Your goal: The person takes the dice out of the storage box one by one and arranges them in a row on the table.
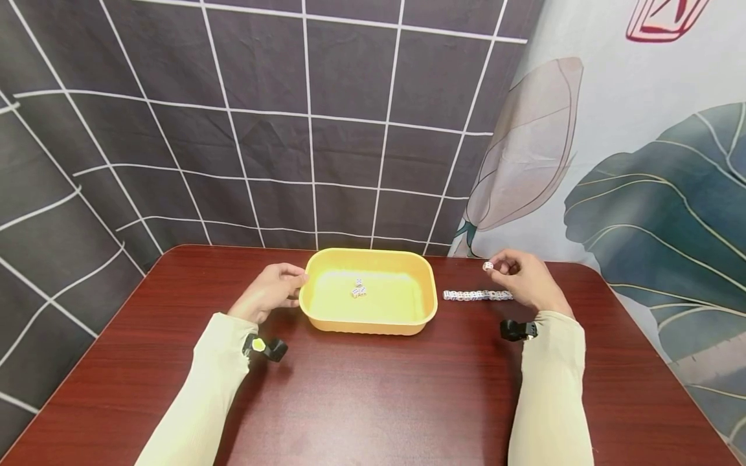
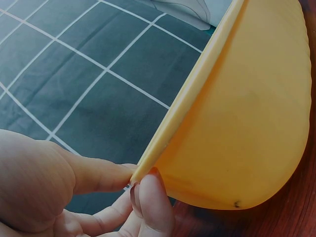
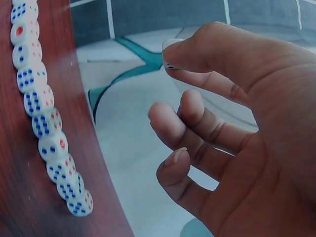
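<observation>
A yellow plastic tub (image 1: 367, 327) stands on the table, with 3 white dice (image 1: 359, 291) lying together on its floor. At its left end my left hand (image 1: 269, 292) pinches the rim between thumb and fingers; the left wrist view shows the rim (image 2: 168, 133) gripped close up. To the right of the tub, my right hand (image 1: 527, 278) holds a single die (image 1: 487, 266) between thumb and index finger, above the table. In the right wrist view that die is mostly hidden by the thumb. Just below this hand runs a straight row of dice (image 3: 42, 123), set side by side with blue and red pips.
The dark red wooden table (image 1: 361, 395) carries all of this. Behind its far edge hangs a dark cloth with white grid lines (image 1: 350, 155), and a pale leaf-patterned curtain (image 1: 618, 213) hangs at the right. Each wrist wears a small black camera.
</observation>
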### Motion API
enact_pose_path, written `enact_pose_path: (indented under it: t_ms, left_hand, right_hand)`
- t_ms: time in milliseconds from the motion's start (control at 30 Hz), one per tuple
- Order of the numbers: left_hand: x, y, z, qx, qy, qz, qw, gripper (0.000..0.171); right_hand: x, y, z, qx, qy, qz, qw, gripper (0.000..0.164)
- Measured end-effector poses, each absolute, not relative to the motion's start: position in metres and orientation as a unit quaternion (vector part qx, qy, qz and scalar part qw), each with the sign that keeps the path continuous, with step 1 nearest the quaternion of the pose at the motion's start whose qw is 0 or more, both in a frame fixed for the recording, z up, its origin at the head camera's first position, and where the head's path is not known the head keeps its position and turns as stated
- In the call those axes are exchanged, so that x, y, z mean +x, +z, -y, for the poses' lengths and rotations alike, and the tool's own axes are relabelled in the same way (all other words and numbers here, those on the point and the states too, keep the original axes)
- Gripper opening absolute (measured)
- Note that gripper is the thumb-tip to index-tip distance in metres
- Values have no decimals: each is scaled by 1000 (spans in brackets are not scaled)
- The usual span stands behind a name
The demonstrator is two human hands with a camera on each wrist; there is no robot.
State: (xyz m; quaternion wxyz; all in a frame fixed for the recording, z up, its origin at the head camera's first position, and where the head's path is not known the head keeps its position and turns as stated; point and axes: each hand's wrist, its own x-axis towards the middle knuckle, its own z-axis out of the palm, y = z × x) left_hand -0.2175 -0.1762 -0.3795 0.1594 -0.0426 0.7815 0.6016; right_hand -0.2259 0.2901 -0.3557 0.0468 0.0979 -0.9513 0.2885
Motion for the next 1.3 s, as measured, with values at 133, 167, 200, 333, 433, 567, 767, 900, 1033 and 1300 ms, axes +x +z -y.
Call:
enact_pose_path:
  t_ms: [133, 167, 200, 333, 433, 567, 767, 900, 1033, 1300]
  left_hand:
    - [-218, -380, 176, -44, 602, -781, 159, 37]
    - [-218, -380, 176, -46, 602, -781, 159, 36]
    - [-218, -380, 176, -46, 601, -782, 158, 37]
    - [-217, -379, 176, -47, 600, -783, 156, 37]
    - [-217, -379, 176, -45, 602, -782, 156, 38]
    - [-217, -379, 176, -46, 604, -780, 156, 38]
    - [-218, -379, 176, -47, 605, -779, 156, 38]
    - [-218, -380, 176, -45, 607, -778, 158, 38]
    - [-218, -380, 176, -45, 606, -778, 158, 38]
    - [-218, -379, 176, -49, 606, -778, 159, 36]
  right_hand:
    - [-224, -359, -298, 90, 281, 954, 56, 11]
    - [-224, -361, -300, 86, 278, 955, 57, 11]
    - [-223, -362, -302, 81, 274, 956, 59, 11]
    - [-222, -366, -310, 61, 270, 959, 60, 14]
    - [-220, -369, -316, 46, 273, 959, 56, 16]
    - [-219, -372, -321, 36, 272, 960, 61, 17]
    - [-217, -377, -329, 22, 268, 961, 63, 20]
    - [-216, -380, -335, 15, 260, 964, 61, 20]
    - [-215, -383, -341, 6, 252, 966, 61, 21]
    - [-216, -389, -346, -21, 255, 966, 22, 20]
